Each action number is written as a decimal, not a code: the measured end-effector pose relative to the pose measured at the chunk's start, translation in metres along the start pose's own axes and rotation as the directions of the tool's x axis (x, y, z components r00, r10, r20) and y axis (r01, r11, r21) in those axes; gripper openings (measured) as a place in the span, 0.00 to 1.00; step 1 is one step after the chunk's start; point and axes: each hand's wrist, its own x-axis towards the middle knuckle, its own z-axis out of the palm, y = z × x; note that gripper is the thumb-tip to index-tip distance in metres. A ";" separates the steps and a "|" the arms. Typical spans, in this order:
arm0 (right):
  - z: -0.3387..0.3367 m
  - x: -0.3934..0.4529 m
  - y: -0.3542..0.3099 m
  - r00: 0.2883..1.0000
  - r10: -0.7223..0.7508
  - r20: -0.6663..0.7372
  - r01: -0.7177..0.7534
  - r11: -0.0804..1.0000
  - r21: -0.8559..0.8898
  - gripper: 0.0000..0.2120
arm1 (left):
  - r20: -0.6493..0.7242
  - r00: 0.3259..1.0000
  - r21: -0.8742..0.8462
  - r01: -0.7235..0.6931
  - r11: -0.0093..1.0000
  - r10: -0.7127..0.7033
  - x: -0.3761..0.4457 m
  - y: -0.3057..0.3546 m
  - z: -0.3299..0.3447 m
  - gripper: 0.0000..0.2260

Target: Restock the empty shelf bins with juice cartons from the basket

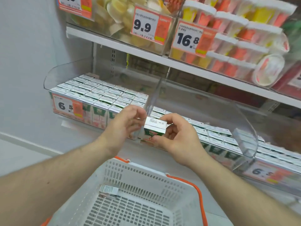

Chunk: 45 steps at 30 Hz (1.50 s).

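Observation:
My right hand grips a small juice carton with a white top and green-and-red sides, held upright at the front edge of the clear shelf bins. My left hand is beside the carton on its left, fingers curled and touching its top corner. The left bin is packed with rows of identical cartons. The right bin holds more cartons along its front. Below my arms the white plastic basket with orange handles shows only a label strip inside.
A clear divider separates the two bins just above my hands. Price tags reading 6.5 hang on the bin fronts. The upper shelf carries tubs of fruit cups and snacks. A pale wall stands at left.

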 end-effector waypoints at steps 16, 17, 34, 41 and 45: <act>-0.013 -0.003 0.028 0.975 -0.141 -0.169 0.149 0.988 0.036 0.11 | 0.284 0.879 0.778 -0.445 0.444 0.384 0.015 -0.023 0.018 0.17; -0.013 0.000 0.027 0.963 -0.146 -0.225 0.154 0.988 0.016 0.08 | 0.271 0.880 0.788 -0.436 0.436 0.390 0.016 -0.023 0.019 0.19; -0.007 0.189 0.058 0.948 0.314 0.047 -0.240 0.807 -0.540 0.15 | 0.033 0.941 0.908 -0.169 0.384 0.337 0.028 -0.039 0.007 0.05; -0.011 0.204 0.071 0.803 0.566 0.186 -0.506 0.813 -0.287 0.14 | 0.076 0.925 0.890 -0.231 0.392 0.373 0.031 -0.045 0.002 0.04; -0.016 0.207 0.076 0.759 0.610 0.228 -0.572 0.792 -0.213 0.05 | 0.091 0.917 0.893 -0.248 0.377 0.387 0.031 -0.046 0.002 0.04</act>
